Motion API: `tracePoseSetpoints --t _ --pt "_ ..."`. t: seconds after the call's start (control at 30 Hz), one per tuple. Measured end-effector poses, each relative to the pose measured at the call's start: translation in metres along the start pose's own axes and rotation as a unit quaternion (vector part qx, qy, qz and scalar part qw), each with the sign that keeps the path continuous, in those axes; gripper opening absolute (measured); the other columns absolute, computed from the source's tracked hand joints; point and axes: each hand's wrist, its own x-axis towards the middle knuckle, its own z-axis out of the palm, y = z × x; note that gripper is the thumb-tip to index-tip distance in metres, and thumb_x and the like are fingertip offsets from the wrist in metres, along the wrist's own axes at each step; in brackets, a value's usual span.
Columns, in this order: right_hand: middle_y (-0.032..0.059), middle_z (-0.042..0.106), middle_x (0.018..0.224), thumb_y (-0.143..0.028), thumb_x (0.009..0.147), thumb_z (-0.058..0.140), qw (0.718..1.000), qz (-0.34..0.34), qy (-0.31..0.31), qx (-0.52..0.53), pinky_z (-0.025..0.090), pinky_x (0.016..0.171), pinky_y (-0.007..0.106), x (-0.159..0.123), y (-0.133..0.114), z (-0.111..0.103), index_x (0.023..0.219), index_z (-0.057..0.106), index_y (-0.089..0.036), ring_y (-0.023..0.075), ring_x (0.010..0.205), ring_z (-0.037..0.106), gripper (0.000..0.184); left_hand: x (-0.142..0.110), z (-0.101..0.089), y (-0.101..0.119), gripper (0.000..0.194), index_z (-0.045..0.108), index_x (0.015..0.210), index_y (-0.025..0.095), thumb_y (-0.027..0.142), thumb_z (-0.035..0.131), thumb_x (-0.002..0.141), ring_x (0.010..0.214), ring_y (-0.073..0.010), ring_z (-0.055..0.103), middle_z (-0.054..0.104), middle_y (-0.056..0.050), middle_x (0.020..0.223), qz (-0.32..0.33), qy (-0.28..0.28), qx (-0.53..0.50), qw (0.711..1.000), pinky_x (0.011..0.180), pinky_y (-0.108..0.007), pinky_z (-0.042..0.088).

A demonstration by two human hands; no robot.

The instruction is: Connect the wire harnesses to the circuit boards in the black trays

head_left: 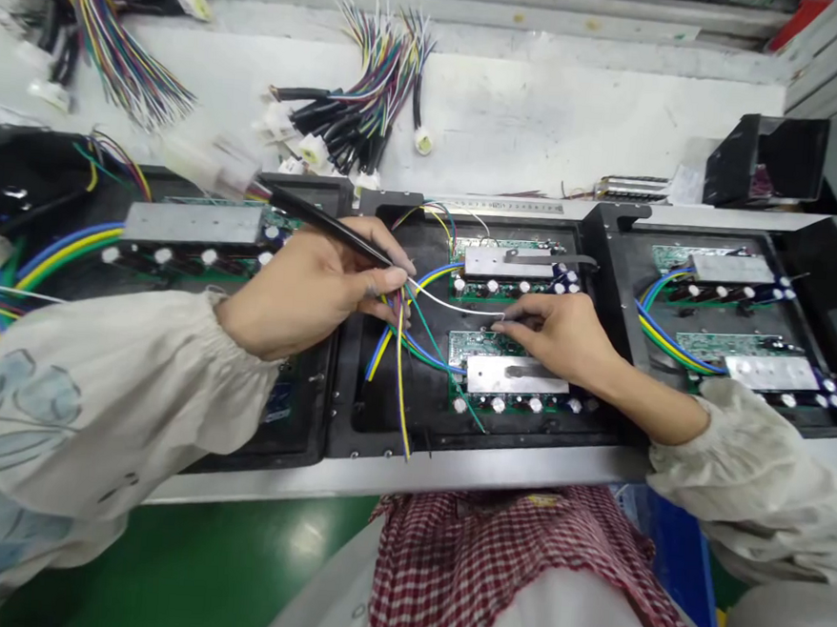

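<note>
1. The left hand (312, 287) is hovering over the central black housing (453, 438), pinching a slim black pen-like tool (325, 219). The tool's tip is angled down toward the wires, probably to keep it close to them and reach in with precision.
2. The right hand (556, 337) is reaching in from the housing's right side, its fingertips (508, 325) meeting a thin white wire (455, 302). I cannot tell whether they are gripping it or only touching it.
3. The hands are working apart, each over the middle of the housing, and their fingertips are nearly facing each other. That spacing seems to be keeping the white wire within reach of both.
4. Blue, yellow and green wires (394, 350) are looping up between the two green circuit boards (477, 346) inside the housing, probably left loose so they can be sorted.
5. Aluminium bars (518, 376) are sitting across the boards, apparently fixed there.
6. Matching black housings (720, 306) are lining up on either side of the central one, and wire harnesses with white connectors (361, 109) are lying beyond it, seemingly kept within easy reach.
</note>
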Motion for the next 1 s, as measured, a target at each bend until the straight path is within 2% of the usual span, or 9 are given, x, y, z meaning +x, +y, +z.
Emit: tracePoseSetpoints --t 0.23,0.63,0.73,0.87,1.0 --pt "0.0017 0.071 0.069 -0.025 0.075 0.070 1.000 -0.006 -0.011 0.003 0.043 0.058 0.026 0.000 0.001 -0.001 0.079 0.075 -0.018 0.0131 0.058 0.059 0.009 0.000 0.001 0.000 0.010 0.060 0.073 0.015 0.014 0.070 0.070 0.063 -0.0134 0.064 0.061 -0.001 0.066 -0.031 0.003 -0.002 1.000 0.063 -0.029 0.060" --pt "0.0014 0.071 0.068 -0.023 0.075 0.072 1.000 -0.017 -0.012 -0.009 0.042 0.056 0.024 0.000 0.000 0.000 0.077 0.074 -0.016 0.0126 0.057 0.059 0.007 0.004 0.003 -0.003 0.011 0.060 0.070 0.014 0.017 0.071 0.068 0.055 -0.0112 0.060 0.058 0.000 0.061 -0.024 0.006 0.014 1.000 0.051 -0.021 0.054" --pt "0.0013 0.070 0.066 -0.024 0.076 0.072 0.999 -0.011 -0.039 -0.025 0.041 0.055 0.025 0.001 0.000 -0.003 0.077 0.074 -0.016 0.0131 0.055 0.059 0.008 0.006 0.004 -0.003 0.011 0.059 0.070 0.014 0.016 0.070 0.068 0.053 -0.0102 0.058 0.057 0.001 0.059 -0.021 0.008 0.014 1.000 0.050 -0.020 0.053" --pt "0.0046 0.073 0.077 -0.022 0.073 0.073 0.992 -0.005 -0.068 -0.103 0.044 0.060 0.028 -0.002 -0.011 -0.018 0.083 0.075 -0.019 0.0186 0.066 0.065 0.010 0.009 0.006 -0.005 0.012 0.059 0.072 0.014 0.015 0.071 0.068 0.055 -0.0092 0.058 0.058 0.001 0.062 -0.016 0.028 0.010 0.999 0.052 -0.021 0.053" --pt "0.0043 0.073 0.076 -0.026 0.080 0.068 0.986 -0.073 -0.139 -0.063 0.043 0.061 0.026 -0.011 -0.037 -0.021 0.078 0.074 -0.019 0.0170 0.067 0.065 0.010 0.014 0.009 -0.005 0.012 0.058 0.071 0.014 0.012 0.070 0.068 0.053 -0.0079 0.055 0.055 0.002 0.060 -0.003 0.047 -0.001 0.999 0.050 -0.019 0.051"
